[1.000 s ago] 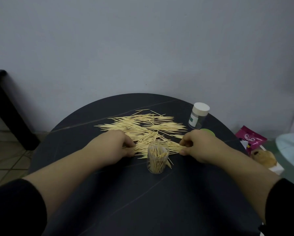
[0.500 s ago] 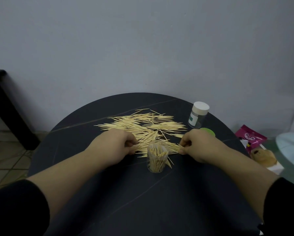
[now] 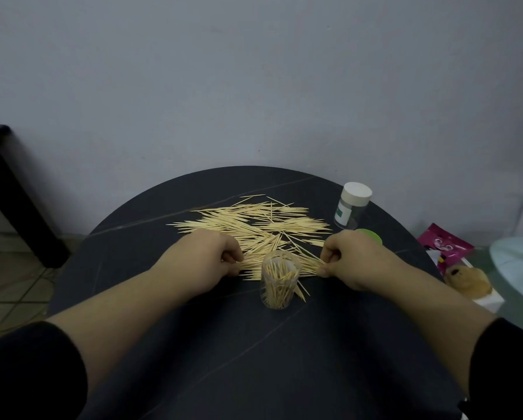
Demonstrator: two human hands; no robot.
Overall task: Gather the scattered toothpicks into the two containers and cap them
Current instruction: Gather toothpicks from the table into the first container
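A wide scatter of toothpicks (image 3: 254, 222) lies across the far half of the round black table (image 3: 254, 359). An uncapped clear container (image 3: 279, 280), part full of upright toothpicks, stands in front of the pile. My left hand (image 3: 205, 256) pinches one end of a bundle of toothpicks just left of that container. The other end of the bundle is pinched by my right hand (image 3: 354, 256), on the container's right. A second container with a white cap (image 3: 352, 205) stands at the back right. A green cap (image 3: 370, 234) peeks out behind my right hand.
A pink packet (image 3: 445, 247) and a brown snack (image 3: 469, 280) lie off the table's right edge, beside a pale round surface (image 3: 520, 268). A dark piece of furniture (image 3: 9, 189) stands at the left by the wall.
Both hands have tightened their pinch on the near toothpicks, drawing them into a bundle behind the open container. The containers have not moved.
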